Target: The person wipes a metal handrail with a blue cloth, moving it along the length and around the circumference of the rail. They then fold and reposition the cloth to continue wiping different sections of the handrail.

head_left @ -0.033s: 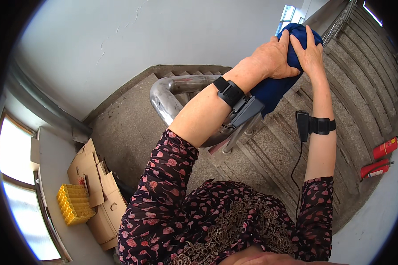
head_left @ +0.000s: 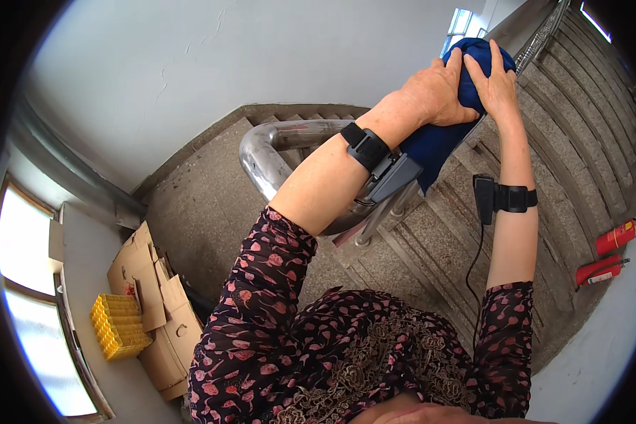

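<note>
A dark blue cloth (head_left: pixel 438 147) is draped over the upper part of a metal handrail (head_left: pixel 265 152), with a loose corner hanging down below my left wrist. My left hand (head_left: pixel 437 92) grips the cloth from the left, its thumb pointing right across it. On the other side, my right hand (head_left: pixel 496 88) curves over the same cloth, long fingers reaching toward its bunched far end. The two hands are close together, thumbs and forefingers nearly meeting. The rail under the cloth is mostly hidden. Both forearms wear black straps with small grey devices.
Stone stairs (head_left: pixel 565 127) rise at the right, and more steps lie below the rail. Two red fire extinguishers (head_left: pixel 616 237) are by the right wall. At the lower left, flattened cardboard (head_left: pixel 173 321) and a stack of yellow egg trays (head_left: pixel 118 326) lean near a window (head_left: pixel 35 339).
The hanging corner of the blue cloth has shifted slightly down and to the right. Both hands stay in nearly the same place.
</note>
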{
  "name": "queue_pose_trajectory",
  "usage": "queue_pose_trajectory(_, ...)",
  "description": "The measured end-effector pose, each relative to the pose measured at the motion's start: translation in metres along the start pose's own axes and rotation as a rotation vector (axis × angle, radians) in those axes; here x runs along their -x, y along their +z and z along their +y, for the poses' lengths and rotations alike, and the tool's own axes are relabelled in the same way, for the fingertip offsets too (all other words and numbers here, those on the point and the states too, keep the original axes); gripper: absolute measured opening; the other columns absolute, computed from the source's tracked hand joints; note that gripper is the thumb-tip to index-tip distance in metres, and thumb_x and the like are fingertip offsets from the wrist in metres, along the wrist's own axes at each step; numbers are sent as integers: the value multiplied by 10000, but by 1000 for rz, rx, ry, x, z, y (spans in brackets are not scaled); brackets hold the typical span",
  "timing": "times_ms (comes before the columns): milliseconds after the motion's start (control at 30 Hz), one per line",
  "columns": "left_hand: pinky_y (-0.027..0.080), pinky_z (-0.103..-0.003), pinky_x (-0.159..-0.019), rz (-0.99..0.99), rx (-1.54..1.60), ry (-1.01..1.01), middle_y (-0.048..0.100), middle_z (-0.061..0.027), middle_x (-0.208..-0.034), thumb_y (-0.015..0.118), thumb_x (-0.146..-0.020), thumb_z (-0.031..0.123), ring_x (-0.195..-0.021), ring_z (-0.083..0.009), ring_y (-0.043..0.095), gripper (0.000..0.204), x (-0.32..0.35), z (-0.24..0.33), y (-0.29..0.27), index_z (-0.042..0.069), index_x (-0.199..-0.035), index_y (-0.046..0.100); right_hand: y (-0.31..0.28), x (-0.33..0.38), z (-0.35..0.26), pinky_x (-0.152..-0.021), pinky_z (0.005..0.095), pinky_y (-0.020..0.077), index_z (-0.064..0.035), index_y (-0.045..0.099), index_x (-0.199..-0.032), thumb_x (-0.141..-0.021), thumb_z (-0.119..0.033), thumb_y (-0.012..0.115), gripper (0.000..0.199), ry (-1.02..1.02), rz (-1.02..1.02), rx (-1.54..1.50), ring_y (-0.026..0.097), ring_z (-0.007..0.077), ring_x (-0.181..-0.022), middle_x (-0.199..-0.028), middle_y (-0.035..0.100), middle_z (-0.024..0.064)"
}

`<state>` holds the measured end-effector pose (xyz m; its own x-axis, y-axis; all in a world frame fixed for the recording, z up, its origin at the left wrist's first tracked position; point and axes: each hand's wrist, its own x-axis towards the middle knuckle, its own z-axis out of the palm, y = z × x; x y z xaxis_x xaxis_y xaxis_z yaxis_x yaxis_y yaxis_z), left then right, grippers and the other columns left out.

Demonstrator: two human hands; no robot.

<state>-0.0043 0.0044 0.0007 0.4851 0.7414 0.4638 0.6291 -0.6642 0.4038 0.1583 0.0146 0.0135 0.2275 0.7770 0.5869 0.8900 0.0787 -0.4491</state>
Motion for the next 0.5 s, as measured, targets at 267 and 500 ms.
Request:
queue_pose_trajectory(267,491,-424,-971,-56,-14,-18,520,-309,-1262,744,-717,524,-1138,-416,574,1064,-1,0,2,-24,-1466,224,11,-14,13,-1035,487,388,-221,247,-1533,-871,-663,476,829,-2,23,20,474,466,-1212,-1291,518,345)
queue_pose_trajectory(500,485,-449,-973,-31,-66,-16,543,-308,-1243,718,-737,570,-1135,-431,572,986,-1,2,3,46,-1452,286,14,-6,4,-1010,488,409,-239,341,-1501,-968,-523,401,607,29,66,50,522,462,-1135,-1228,563,336)
